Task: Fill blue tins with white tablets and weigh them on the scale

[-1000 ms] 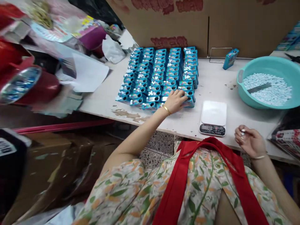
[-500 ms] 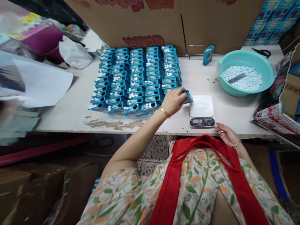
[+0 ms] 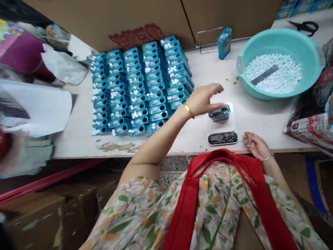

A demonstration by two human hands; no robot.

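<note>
A small blue tin (image 3: 219, 114) with a dark hole in its top stands on the white platform of a digital kitchen scale (image 3: 222, 138). My left hand (image 3: 204, 100) is over its left side, fingers apart, with the thumb at the tin's top edge. To the right of the scale, my right hand (image 3: 256, 144) rests near the table edge, palm up with curled fingers. Between those fingertips shows a small white tablet, only partly visible. Left of the scale stand rows of blue tins (image 3: 135, 92), many with white tablets on top by their holes.
A turquoise basin (image 3: 279, 40) at the right holds white tablets and a flat metal strip (image 3: 264, 75). Behind are a single blue tin (image 3: 224, 43), a wire stand (image 3: 201, 43) and scissors (image 3: 307, 27). White paper (image 3: 39, 107) and bags lie left. Cardboard (image 3: 104, 17) backs the table.
My left hand has brought a tin from the end of the rows onto the scale and opened its fingers from it. My right hand stays beside the scale. The view has shifted.
</note>
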